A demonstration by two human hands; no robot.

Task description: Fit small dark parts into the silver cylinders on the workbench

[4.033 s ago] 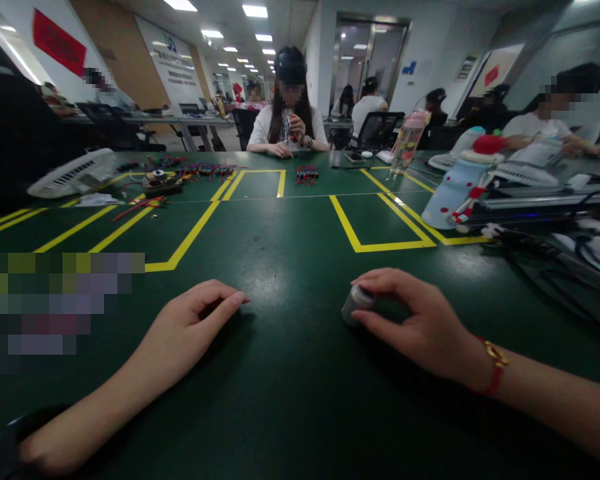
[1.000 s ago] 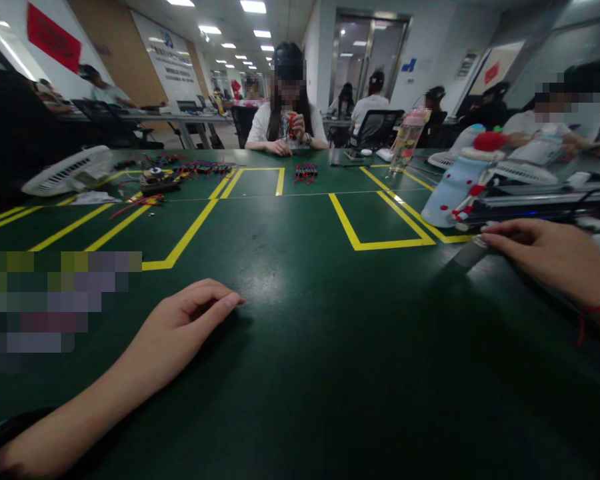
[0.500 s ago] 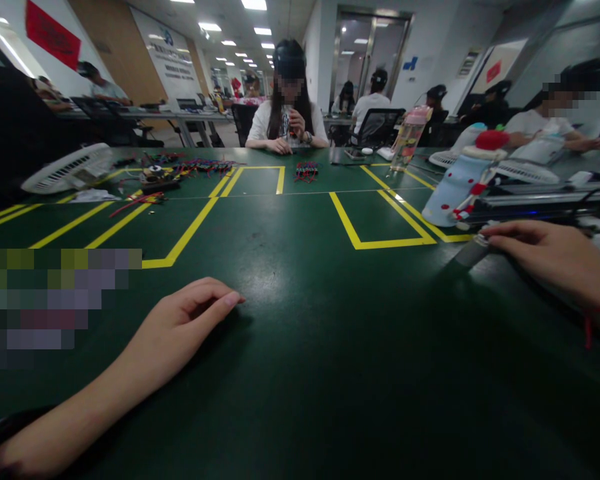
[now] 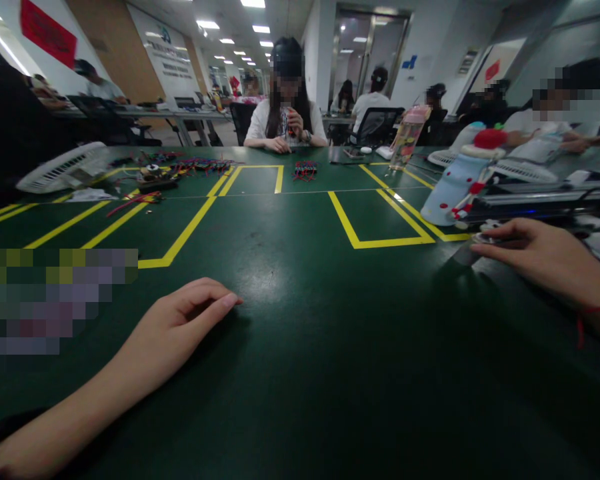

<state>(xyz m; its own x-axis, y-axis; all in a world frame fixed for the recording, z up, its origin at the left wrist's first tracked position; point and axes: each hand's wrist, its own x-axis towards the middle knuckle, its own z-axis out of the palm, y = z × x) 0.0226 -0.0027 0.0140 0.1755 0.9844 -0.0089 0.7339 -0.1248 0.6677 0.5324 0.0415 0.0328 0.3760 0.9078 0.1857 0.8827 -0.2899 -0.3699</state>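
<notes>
No writing on the wall board is legible

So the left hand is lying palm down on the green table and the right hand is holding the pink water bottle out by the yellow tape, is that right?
Not the bottle. In the head view the right hand holds a small grey cylinder near the yellow tape. The left hand does rest on the green table.

Left hand flat, loosely curled; right hand outstretched.
</notes>
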